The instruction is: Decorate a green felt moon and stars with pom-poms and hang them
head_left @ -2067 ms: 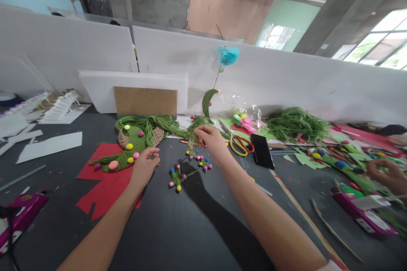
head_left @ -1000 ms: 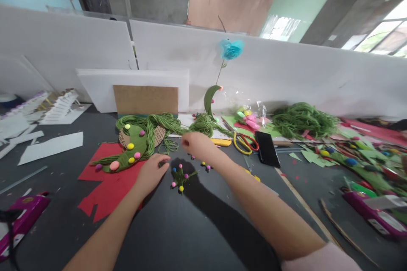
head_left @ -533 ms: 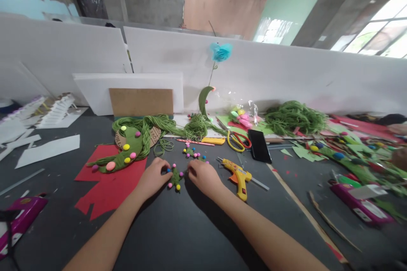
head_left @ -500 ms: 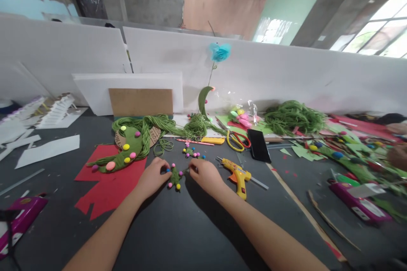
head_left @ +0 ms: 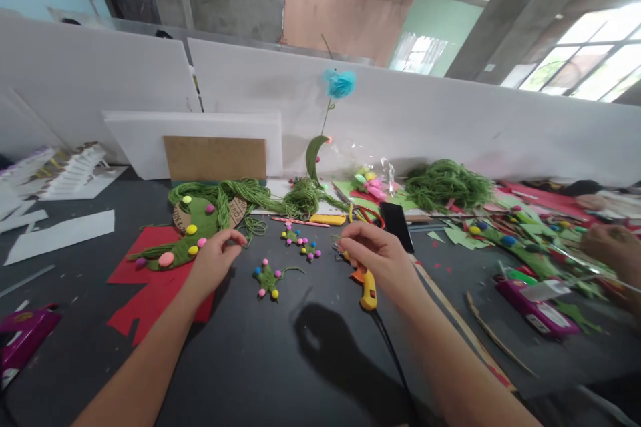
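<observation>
A green star (head_left: 268, 278), apparently wrapped in yarn and tipped with coloured pompoms, lies flat on the dark table with a loose tail. My left hand (head_left: 216, 259) hovers to its upper left, thumb and index drawn close; whatever may be between them is too small to make out. My right hand (head_left: 378, 255) is raised over a yellow glue gun (head_left: 368, 290), fingers pinched, and covers part of it. Something thin shows by those fingertips, unclear what. Behind the star lie a small pompom star (head_left: 311, 251) and another pompom star (head_left: 293, 235).
Red paper (head_left: 150, 300) lies left, under a pompom-covered green shape (head_left: 203, 220). Behind are a yellow cutter (head_left: 328, 219), a phone (head_left: 395, 225) and green yarn (head_left: 445, 185). A stick (head_left: 493, 333) lies right. Another person's hand (head_left: 613, 250) works at the right edge.
Both hands have let go of the star and moved apart, the left one up and left, the right one up and right over the glue gun. The view has shifted slightly.
</observation>
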`<state>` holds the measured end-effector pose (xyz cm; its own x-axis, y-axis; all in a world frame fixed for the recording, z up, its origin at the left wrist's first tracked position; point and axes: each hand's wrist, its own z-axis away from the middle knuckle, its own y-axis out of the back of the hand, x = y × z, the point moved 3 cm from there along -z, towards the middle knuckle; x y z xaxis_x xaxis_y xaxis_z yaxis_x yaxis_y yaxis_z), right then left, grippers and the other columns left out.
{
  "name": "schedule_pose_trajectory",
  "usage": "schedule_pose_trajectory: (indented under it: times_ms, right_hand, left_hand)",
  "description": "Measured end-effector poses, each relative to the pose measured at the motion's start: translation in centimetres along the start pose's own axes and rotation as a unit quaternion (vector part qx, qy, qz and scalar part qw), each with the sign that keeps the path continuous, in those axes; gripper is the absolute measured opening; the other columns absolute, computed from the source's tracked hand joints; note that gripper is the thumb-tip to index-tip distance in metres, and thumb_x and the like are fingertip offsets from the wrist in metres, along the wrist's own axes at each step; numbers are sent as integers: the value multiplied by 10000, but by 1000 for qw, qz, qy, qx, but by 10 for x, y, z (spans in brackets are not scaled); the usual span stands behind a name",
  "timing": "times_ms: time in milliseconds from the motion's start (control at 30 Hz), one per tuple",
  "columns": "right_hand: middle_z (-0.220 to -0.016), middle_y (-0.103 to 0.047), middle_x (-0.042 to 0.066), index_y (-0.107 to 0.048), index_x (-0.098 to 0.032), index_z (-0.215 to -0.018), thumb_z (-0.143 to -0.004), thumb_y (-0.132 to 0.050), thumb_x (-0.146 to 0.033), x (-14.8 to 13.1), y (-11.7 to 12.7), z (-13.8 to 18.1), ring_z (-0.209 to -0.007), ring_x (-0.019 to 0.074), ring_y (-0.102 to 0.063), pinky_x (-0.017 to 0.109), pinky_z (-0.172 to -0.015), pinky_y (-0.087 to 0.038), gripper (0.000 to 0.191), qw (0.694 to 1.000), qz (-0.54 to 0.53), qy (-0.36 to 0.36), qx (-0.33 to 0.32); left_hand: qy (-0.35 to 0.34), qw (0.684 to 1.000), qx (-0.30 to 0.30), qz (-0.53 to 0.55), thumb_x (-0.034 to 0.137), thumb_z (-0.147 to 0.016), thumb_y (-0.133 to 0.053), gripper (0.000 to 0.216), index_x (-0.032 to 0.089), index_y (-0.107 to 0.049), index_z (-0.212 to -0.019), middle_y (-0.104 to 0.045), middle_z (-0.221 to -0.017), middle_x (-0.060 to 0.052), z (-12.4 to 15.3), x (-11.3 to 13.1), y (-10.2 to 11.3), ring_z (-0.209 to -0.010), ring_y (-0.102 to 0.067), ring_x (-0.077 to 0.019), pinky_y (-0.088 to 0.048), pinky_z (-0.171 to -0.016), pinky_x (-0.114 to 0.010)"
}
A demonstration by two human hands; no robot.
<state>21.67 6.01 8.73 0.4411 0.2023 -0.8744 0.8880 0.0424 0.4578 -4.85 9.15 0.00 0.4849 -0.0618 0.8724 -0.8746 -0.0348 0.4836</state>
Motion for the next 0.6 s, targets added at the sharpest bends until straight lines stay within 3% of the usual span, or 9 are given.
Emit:
schedule_pose_trajectory:
  times_ms: [100,200,267,333,433,533,600]
  right_hand:
    - [-600,-526,-28,-571,-198,-690,-751,-562,-322,-14,-11,7,-469,84,-416,194,-434,-335,138,986,-63,-25,-152]
    - [-610,-541,-29,-619,-186,-717,-778,-544,-277,-8,-29,13,-517,85,-466,179,-472,-362,133,948,9,-18,-318]
    - [-618,-572,-28,-651,-188,-769,-800,-511,-246,7,-38,14,-534,91,-510,174,-485,-378,155,922,117,4,-370]
    - [-600,-600,-22,-673,-193,-749,-778,-528,-199,26,-42,11,-533,104,-538,183,-491,-383,148,901,233,17,-366]
    - [-652,-643,35,-670,-179,-658,-736,-553,-126,47,-47,2,-614,150,-575,230,-567,-399,150,895,332,27,-297]
    - [-931,-660,103,-669,-170,-893,-832,-463,-152,54,-61,-9,-829,201,-604,276,-703,-421,216,893,391,57,-214]
    - [-1050,-626,116,-633,-170,-1007,-856,-452,-176,56,-75,-15,-913,211,-598,280,-743,-424,236,886,413,84,-196]
  left_hand:
    - [9,994,-79,77,231,-727,-397,190,195,-560,-815,-331,-472,74,12,21,-2,-430,-322,-100,-271,-443,-215]
    - [33,952,-210,222,205,-709,-458,143,184,-568,-797,-405,-464,69,27,41,-14,-404,-332,-76,-253,-416,-199]
    - [30,931,-253,261,192,-696,-490,113,180,-568,-776,-504,-507,46,32,49,-19,-401,-390,-70,-283,-419,-199]
    - [26,926,-264,267,186,-690,-499,102,176,-564,-767,-573,-561,21,34,52,-21,-404,-434,-69,-304,-422,-200]
    - [40,933,-254,253,175,-676,-481,138,174,-559,-790,-588,-563,19,33,48,-22,-385,-426,-64,-291,-404,-191]
    - [48,956,-231,175,163,-655,-429,196,180,-555,-804,-530,-493,48,31,41,-26,-352,-372,-66,-283,-386,-188]
    - [36,971,-204,118,154,-640,-394,216,188,-556,-780,-463,-452,65,29,37,-30,-363,-368,-80,-332,-406,-196]
